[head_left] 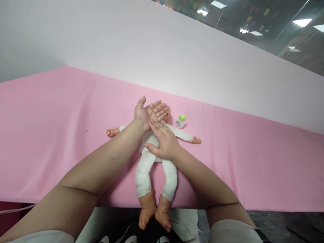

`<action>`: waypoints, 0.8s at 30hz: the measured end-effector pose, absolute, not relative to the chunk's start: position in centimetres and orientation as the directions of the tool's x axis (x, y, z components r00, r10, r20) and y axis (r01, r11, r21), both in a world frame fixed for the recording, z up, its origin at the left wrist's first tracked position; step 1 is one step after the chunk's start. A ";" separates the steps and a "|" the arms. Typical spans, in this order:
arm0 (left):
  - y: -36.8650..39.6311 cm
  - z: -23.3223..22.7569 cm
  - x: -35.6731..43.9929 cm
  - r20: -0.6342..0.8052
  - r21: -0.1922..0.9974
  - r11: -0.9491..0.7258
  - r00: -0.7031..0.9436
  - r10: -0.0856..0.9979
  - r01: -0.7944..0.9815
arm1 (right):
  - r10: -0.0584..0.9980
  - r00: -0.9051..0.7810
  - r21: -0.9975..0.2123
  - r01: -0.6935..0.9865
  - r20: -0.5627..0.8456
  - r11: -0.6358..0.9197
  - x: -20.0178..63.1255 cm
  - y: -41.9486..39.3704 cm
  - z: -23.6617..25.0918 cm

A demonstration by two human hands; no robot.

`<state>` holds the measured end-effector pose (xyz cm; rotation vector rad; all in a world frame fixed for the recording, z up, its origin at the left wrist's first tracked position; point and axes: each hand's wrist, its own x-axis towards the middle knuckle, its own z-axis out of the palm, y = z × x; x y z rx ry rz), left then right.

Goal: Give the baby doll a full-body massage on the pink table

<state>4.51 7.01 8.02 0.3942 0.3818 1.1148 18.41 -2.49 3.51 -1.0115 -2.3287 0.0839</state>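
Nearest the camera, the doll's bare feet (155,211) hang past the near edge of the pink surface (50,135), toes pointing down toward the person's lap. From there the doll (152,158) runs straight away from the viewer: white-clad legs first, then the trunk, then the head (167,113) at the far end, so its long axis lies near to far, almost in line with the person's own body. Its arms spread crosswise, one small hand out to the left (110,132) and the other out to the right (196,140). Both forearms come in from the near corners and meet over the doll's middle. The right hand (164,141) lies palm down, fingers together and flat, just above the doll's belly and chest; whether it presses the cloth or only hovers over it cannot be told. Its fingertips reach up to the heel of the left hand (148,113), which is turned palm up with fingers stretched toward the right, held over the doll's upper chest and partly hiding its face. Neither hand holds anything: both grips are wide and flat, the right fingertips touching the left palm. The right hand is the nearer to the doll's trunk. Just beyond, right of the head and apart from it, a small white bottle with a green cap (180,121) stands upright on the surface.
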 end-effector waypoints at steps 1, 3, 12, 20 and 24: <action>7.0 7.9 4.7 -0.097 0.482 0.389 0.393 0.914 -0.785 | 0.669 -0.544 -0.281 0.630 0.506 0.724 18.4 -2.6 3.5; 6.8 7.4 5.3 -0.086 0.473 0.403 0.414 0.906 -0.784 | 0.654 -0.547 -0.287 0.610 0.523 0.739 18.4 -2.7 3.5; 5.4 6.9 6.8 -0.095 0.515 0.501 0.535 0.840 -0.695 | 0.726 -0.502 -0.226 0.727 0.470 0.649 18.9 -1.7 3.8; 6.7 6.5 6.3 -0.076 0.514 0.440 0.471 0.879 -0.736 | 0.781 -0.433 -0.274 0.765 0.451 0.583 18.8 -1.5 3.5; 7.0 7.1 5.7 -0.111 0.495 0.408 0.410 0.906 -0.767 | 0.744 -0.411 -0.315 0.719 0.527 0.620 18.6 -1.6 3.0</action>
